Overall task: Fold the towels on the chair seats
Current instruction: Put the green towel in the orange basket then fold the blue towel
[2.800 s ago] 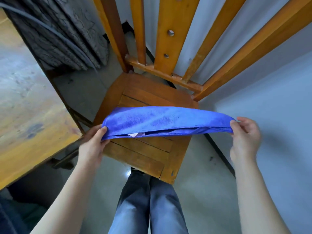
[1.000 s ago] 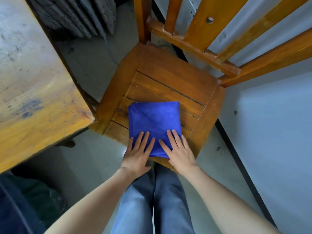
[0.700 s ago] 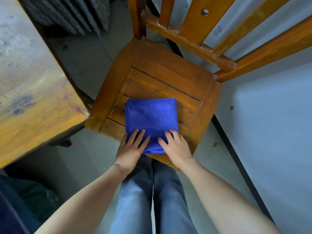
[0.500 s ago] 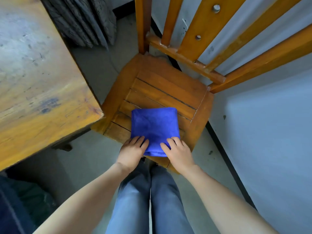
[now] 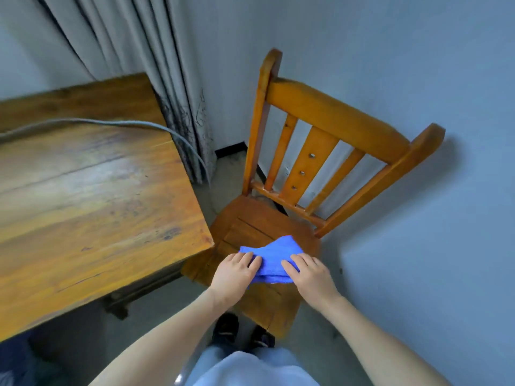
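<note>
Towel (image 5: 274, 253), blue, folded small, sits on chair seat (image 5: 250, 221) nr front edge. Left hand (image 5: 237, 270) & right hand (image 5: 310, 274) both curl onto its near side, seemingly gripping it. Fold looks done imo; next: lay flat, let go w/o rumpling.

2 forearms fill the lower frame, left forearm (image 5: 172, 338) and right forearm (image 5: 390, 341), both bare from the picture's edge right up to the wrists, and the left hand (image 5: 237, 270) and right hand (image 5: 312, 274) are bare too. Down between them there's a pair of pale, washed-out blue jeans (image 5: 250, 369), blurred and bright this close to the camera. Just beyond the trouser legs 2 dark shoes peek out, the left shoe (image 5: 225, 327) and the right shoe (image 5: 262, 337), black or near black, with a lighter patch on top.
</note>
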The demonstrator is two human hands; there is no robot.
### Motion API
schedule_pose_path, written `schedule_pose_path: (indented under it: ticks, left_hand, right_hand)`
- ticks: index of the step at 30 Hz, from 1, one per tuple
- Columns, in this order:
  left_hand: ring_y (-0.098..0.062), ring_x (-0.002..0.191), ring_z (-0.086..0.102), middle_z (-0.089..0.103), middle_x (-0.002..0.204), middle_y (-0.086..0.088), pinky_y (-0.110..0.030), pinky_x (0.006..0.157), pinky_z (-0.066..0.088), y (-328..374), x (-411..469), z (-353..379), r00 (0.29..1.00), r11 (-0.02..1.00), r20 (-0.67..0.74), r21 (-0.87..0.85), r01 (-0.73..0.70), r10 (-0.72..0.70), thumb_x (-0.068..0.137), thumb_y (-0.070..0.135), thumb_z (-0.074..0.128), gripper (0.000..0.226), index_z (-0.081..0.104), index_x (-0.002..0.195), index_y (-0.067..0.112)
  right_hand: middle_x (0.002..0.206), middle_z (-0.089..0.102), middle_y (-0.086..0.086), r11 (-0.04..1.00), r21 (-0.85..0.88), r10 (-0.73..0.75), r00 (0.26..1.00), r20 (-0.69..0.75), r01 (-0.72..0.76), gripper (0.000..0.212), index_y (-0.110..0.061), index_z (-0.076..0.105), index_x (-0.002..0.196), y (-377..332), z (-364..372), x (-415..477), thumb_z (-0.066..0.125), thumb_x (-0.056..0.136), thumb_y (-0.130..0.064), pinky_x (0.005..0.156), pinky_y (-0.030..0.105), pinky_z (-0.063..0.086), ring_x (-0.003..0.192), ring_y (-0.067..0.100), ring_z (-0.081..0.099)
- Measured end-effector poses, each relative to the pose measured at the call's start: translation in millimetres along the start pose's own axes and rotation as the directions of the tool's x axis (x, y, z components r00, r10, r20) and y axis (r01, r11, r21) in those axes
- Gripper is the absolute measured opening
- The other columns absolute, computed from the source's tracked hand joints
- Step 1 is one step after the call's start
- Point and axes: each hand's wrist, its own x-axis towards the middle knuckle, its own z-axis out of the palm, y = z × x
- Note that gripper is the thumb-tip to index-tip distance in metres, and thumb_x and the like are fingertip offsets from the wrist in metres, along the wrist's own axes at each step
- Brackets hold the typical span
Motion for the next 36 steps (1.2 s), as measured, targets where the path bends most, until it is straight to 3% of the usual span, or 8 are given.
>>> schedule_pose_path:
  ticks: [5,9,14,22,26,30,33,36]
  left_hand:
    - [-0.016,0.066,0.068,0.072,0.082,0.001,-0.022,0.057,0.055,-7.3,-8.7,-61.8,0.988,0.994,-0.132,0.058,0.094,-0.085,0.033,0.028,0.094,0.071,0.064,0.096,0.019]
    - [-0.018,0.063,0.067,0.071,0.081,-0.001,-0.020,0.054,0.052,-4.4,-34.7,-106.5,0.935,0.957,-0.267,0.103,0.270,-0.235,0.030,0.020,0.092,0.071,0.061,0.094,0.016]
    - [-0.019,0.058,0.065,0.070,0.077,-0.001,-0.020,0.052,0.050,5.1,-98.2,-131.9,0.830,0.876,-0.400,0.119,0.467,-0.388,0.033,0.012,0.086,0.074,0.048,0.097,0.015]
    - [-0.020,0.061,0.064,0.068,0.077,-0.003,-0.026,0.053,0.052,27.6,-257.4,-157.1,0.523,0.585,-0.595,0.107,0.804,-0.610,0.056,0.000,0.069,0.048,0.051,0.098,0.013]
    - [-0.020,0.058,0.062,0.066,0.072,-0.002,-0.027,0.049,0.051,54.1,-337.9,-166.3,0.344,0.389,-0.643,0.078,0.918,-0.684,0.070,0.004,0.041,0.030,0.048,0.097,0.015]
    - [-0.022,0.056,0.062,0.066,0.071,-0.002,-0.026,0.047,0.050,80.0,-416.5,-172.5,0.188,0.204,-0.655,0.051,0.978,-0.732,0.069,0.009,0.040,0.032,0.048,0.098,0.017]
    - [-0.020,0.057,0.064,0.068,0.073,-0.001,-0.024,0.049,0.051,98.9,-469.7,-172.2,0.137,0.144,-0.645,0.042,0.989,-0.752,0.067,0.011,0.040,0.033,0.048,0.098,0.018]
    - [-0.020,0.064,0.066,0.069,0.077,0.000,-0.023,0.055,0.051,117.0,-529.2,-167.9,0.119,0.119,-0.649,0.045,0.992,-0.752,0.068,0.011,0.041,0.033,0.051,0.099,0.018]
  right_hand:
    - [0.071,0.066,0.006,0.976,-0.027,-0.217,0.971,-0.103,0.216,0.026,-0.013,0.055,0.095,12.5,-43.7,48.6,0.061,0.070,-0.010,0.052,0.023,0.051,0.062,0.022,0.064]
    - [0.070,0.065,0.008,0.924,-0.045,-0.381,0.906,-0.185,0.379,0.021,-0.012,0.069,0.089,6.6,-73.1,93.7,0.063,0.070,-0.012,0.049,0.027,0.052,0.062,0.024,0.065]
    - [0.063,0.055,0.003,0.813,-0.025,-0.559,0.767,-0.314,0.582,0.032,-0.013,0.052,0.091,-39.5,-95.4,132.6,0.069,0.065,-0.006,0.046,0.025,0.040,0.055,0.021,0.054]
    - [0.071,0.057,0.001,0.550,0.023,-0.772,0.519,-0.366,0.835,0.037,-0.017,0.049,0.094,-189.5,-117.2,164.1,0.066,0.063,-0.007,0.047,0.026,0.045,0.059,0.021,0.055]
    - [0.075,0.059,0.000,0.352,0.019,-0.855,0.330,-0.399,0.936,0.040,-0.017,0.050,0.098,-277.0,-134.4,165.9,0.066,0.062,-0.011,0.050,0.025,0.047,0.061,0.020,0.057]
    - [0.075,0.061,-0.001,0.191,-0.005,-0.865,0.166,-0.473,0.982,0.031,-0.018,0.048,0.100,-365.4,-160.4,152.0,0.052,0.069,-0.011,0.052,0.023,0.048,0.062,0.019,0.059]
    - [0.077,0.062,-0.001,0.127,-0.027,-0.852,0.095,-0.515,0.992,0.026,-0.018,0.048,0.100,-421.9,-170.5,131.4,0.046,0.074,-0.016,0.053,0.024,0.047,0.064,0.018,0.060]
    - [0.081,0.063,-0.003,0.053,-0.023,-0.857,0.033,-0.514,0.998,0.031,-0.019,0.052,0.102,-477.3,-176.2,102.7,0.057,0.072,-0.020,0.056,0.023,0.046,0.066,0.016,0.060]
